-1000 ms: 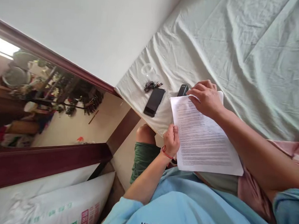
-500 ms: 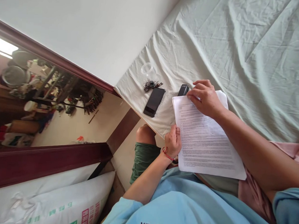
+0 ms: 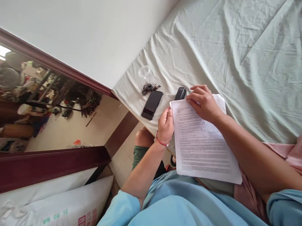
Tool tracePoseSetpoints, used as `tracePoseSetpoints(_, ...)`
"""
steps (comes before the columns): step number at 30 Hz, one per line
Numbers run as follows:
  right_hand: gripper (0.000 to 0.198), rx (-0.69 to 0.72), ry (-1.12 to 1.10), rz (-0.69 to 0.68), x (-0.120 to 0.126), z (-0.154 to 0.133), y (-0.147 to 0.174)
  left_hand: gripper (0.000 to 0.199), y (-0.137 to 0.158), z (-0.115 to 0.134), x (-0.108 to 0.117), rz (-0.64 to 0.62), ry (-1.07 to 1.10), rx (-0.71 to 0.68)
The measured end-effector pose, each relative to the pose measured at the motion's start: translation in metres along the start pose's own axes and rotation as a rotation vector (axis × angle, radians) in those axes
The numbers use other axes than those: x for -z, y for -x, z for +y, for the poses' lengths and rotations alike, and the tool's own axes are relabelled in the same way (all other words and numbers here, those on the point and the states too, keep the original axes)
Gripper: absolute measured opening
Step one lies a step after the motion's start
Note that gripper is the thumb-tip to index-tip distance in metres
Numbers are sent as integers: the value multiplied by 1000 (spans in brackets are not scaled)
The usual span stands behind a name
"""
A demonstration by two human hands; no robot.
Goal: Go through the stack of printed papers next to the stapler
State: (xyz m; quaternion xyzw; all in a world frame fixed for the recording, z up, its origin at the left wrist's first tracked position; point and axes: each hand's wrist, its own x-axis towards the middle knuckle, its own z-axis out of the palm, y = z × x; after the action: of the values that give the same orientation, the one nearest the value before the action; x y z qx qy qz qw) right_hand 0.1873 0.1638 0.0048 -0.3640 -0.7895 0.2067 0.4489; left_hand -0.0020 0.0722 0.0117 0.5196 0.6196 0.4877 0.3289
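Observation:
A stack of printed paper sheets [image 3: 202, 142] lies on the pale green bedsheet [image 3: 232, 46] in front of me. My right hand [image 3: 203, 102] presses down on the stack's top corner, fingertips close to a black stapler [image 3: 180, 93]. My left hand [image 3: 165, 124], with a red thread on the wrist, grips the left edge of the sheets near the top corner, just below the stapler.
A black phone [image 3: 151, 104], a bunch of keys [image 3: 148, 88] and a clear plastic cup [image 3: 144, 72] lie near the bed's corner. White wall and a dark wood door frame [image 3: 54, 62] stand to the left. A printed white sack [image 3: 60, 202] sits low left.
My left hand slid up the papers' left edge from the middle toward the top corner by the stapler. The right hand stayed on the top corner.

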Motion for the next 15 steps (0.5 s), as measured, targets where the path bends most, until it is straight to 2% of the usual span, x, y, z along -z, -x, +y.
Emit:
tracePoseSetpoints(6, 25, -15, 6, -3, 3, 3, 1, 50, -2, 4, -4, 45, 2, -10)
tracePoseSetpoints(15, 22, -49, -51, 5, 10, -3, 0, 46, -5, 19, -6, -49, 215, 72)
